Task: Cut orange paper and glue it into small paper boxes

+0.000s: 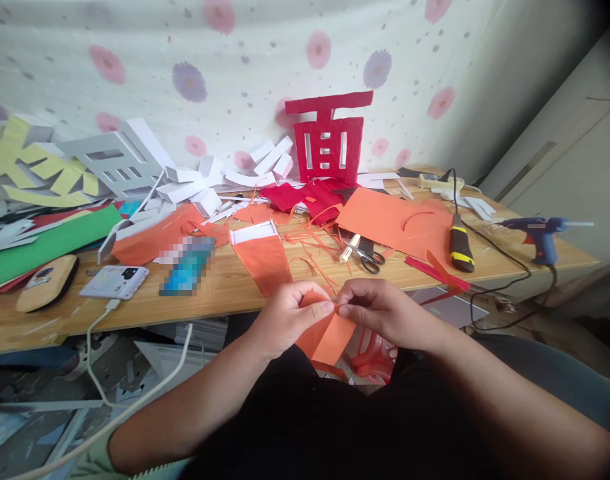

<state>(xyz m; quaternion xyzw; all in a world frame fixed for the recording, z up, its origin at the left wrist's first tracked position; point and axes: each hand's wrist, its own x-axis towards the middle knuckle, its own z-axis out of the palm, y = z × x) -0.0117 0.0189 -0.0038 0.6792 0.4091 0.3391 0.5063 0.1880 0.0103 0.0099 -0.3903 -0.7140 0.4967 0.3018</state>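
Both my hands pinch a folded piece of orange paper (329, 337) over my lap, just off the table's front edge. My left hand (291, 317) grips its upper left side, thumb on top. Close beside it, my right hand (379, 312) holds the upper right edge between thumb and fingers. The fingertips almost touch, and the paper's top edge is partly hidden behind them. Just beyond lies an orange-covered strip with a white end (261, 257). Black-handled scissors (371, 259) and a cream-coloured stick-like piece (349, 249) rest near my right hand.
A red cut-out character (329, 143) stands at the back. Orange sheets (395, 217), white foam pieces (195, 187) and scraps cover the wooden table. A phone (115, 283) charges at left. On the right are a yellow-black tool (461, 247) with a cord and a blue glue gun (541, 237).
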